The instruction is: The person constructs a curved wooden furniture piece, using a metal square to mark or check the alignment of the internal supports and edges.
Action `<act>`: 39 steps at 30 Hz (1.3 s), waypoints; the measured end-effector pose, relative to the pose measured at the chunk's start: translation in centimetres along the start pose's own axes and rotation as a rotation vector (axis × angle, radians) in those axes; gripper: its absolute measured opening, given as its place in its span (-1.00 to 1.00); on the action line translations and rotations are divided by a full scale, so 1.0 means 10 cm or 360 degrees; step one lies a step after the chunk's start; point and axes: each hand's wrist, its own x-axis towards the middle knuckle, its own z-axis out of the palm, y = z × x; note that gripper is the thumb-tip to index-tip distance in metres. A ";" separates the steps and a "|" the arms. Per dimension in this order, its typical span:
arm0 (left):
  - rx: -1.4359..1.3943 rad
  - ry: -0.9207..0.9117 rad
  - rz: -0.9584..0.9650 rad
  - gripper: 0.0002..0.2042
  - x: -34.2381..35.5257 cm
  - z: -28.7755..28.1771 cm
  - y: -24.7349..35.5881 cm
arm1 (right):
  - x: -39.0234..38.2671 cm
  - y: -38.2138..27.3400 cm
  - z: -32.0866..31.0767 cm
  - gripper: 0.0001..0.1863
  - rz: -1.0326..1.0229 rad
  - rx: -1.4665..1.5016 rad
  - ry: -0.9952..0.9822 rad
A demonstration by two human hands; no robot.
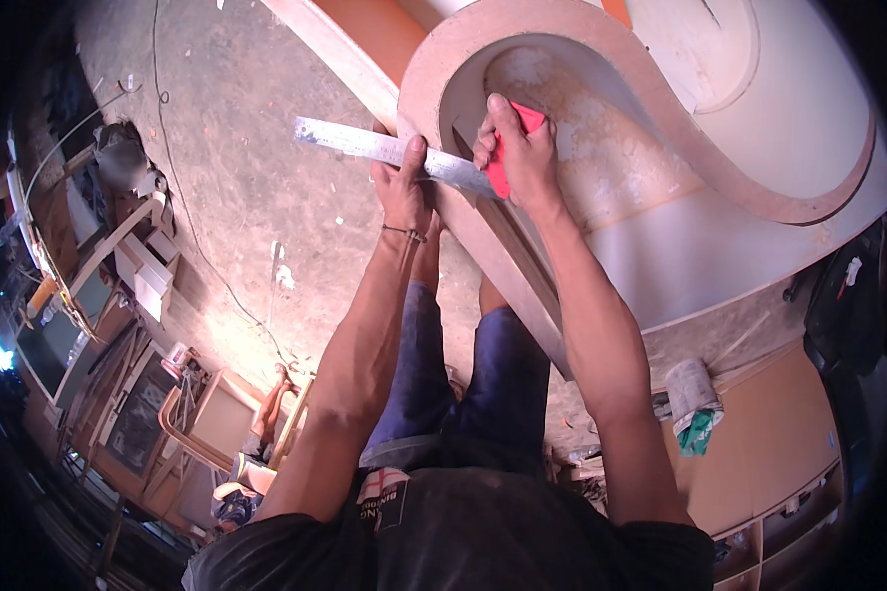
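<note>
A handsaw with a worn silver blade (355,141) and a red handle (501,175) lies across the pale edge of a large curved wooden piece (493,241). My right hand (524,158) is closed round the red handle, its thumb up along the top. My left hand (404,182) is closed at the middle of the blade, thumb over it, beside the wooden edge. Its other fingers are partly hidden. The blade's far end sticks out to the left over the floor. Where the blade meets the wood is partly covered by my left hand.
The curved piece has a rounded, raised rim (650,89) and a dusty white inside. A cable (182,212) runs along the concrete floor (246,98). Wooden frames and scraps (148,271) crowd the left, where another person's leg (266,414) shows. At right a container (693,389) stands on a brown board (779,424).
</note>
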 end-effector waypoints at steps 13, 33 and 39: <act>0.0146 -0.0099 -0.0041 -0.29 0.12 -0.16 -0.01 | -0.06 0.07 -0.01 -0.52 -0.0040 0.0146 0.0120; 0.0331 -0.0231 -0.0137 -0.57 0.05 -0.35 0.09 | -0.03 0.12 -0.07 -0.54 0.0027 0.0194 0.0066; 0.0388 -0.0207 0.0024 -0.49 0.08 -0.40 0.07 | -0.01 0.02 -0.01 -0.55 0.0104 0.0104 0.0015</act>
